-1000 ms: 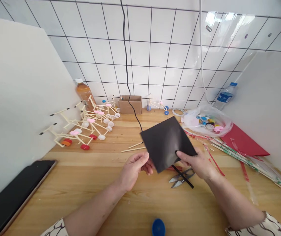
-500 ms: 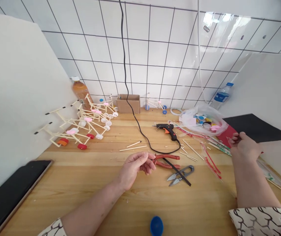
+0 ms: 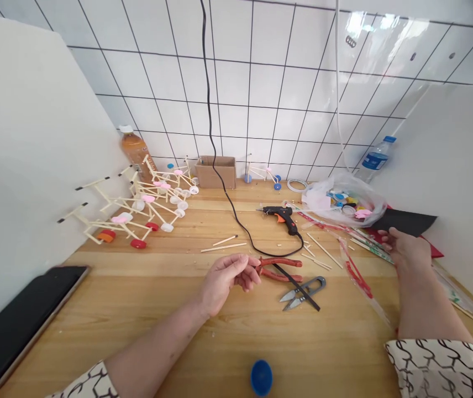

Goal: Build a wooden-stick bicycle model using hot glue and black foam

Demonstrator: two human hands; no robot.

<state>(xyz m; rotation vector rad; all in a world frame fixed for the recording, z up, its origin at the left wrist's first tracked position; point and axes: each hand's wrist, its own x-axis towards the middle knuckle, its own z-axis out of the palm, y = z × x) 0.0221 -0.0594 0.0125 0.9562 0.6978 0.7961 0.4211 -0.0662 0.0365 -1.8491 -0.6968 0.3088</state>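
Observation:
My left hand (image 3: 230,282) is above the wooden table with thumb and fingertips pressed together beside the jaw end of the red-handled pliers (image 3: 282,262); whatever it may hold is hidden. A thin black strip (image 3: 311,299) lies across the pliers and grey thread snips (image 3: 315,285). At the right, my right hand (image 3: 410,254) has its fingers apart at the lower edge of a black sheet (image 3: 410,222), which covers part of a red sheet (image 3: 436,251). Left of that hand is a clear bag (image 3: 317,202) of coloured caps.
Stick models with cap wheels (image 3: 147,199) crowd the left, near a tea bottle (image 3: 135,146) and a black phone-like slab (image 3: 29,315). A cardboard box (image 3: 220,172), glue gun (image 3: 284,216) and water bottle (image 3: 375,160) stand or lie farther back. A blue cap (image 3: 261,377) is in front.
The black sheet has moved left and now shows smaller, over the red one. My right hand has shifted slightly down, its fingers more spread. My left hand has hardly moved.

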